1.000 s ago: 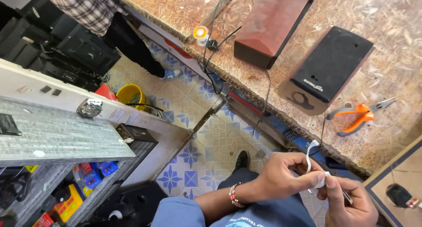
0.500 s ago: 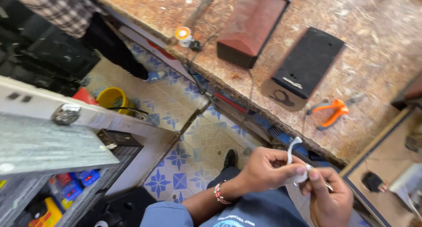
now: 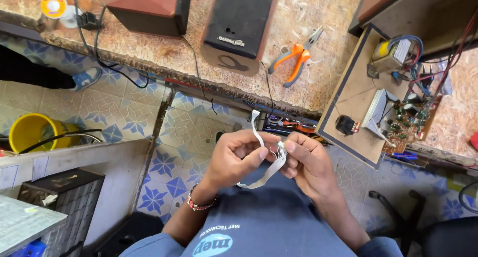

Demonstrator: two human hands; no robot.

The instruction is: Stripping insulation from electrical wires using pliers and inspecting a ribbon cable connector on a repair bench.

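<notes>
Both of my hands meet in front of my chest around a flat white ribbon cable (image 3: 262, 140). My left hand (image 3: 234, 160) pinches the cable between thumb and fingers. My right hand (image 3: 306, 162) holds the cable's split wire ends at its fingertips. One end of the cable curls up above my left fingers; the other loops down under both hands. A beaded bracelet (image 3: 199, 205) sits on my left wrist.
A chipboard workbench (image 3: 308, 73) carries orange-handled pliers (image 3: 295, 57), a black speaker (image 3: 239, 23), a brown speaker (image 3: 149, 8) and an open wooden tray with a circuit board and transformer (image 3: 393, 93). A yellow bucket (image 3: 30, 131) stands on the tiled floor, beside another person's shoe (image 3: 84, 79).
The view has swung right and closer, so the bench and the circuit board tray now fill the top. My hands still hold the ribbon cable, now with its wire ends fanned out.
</notes>
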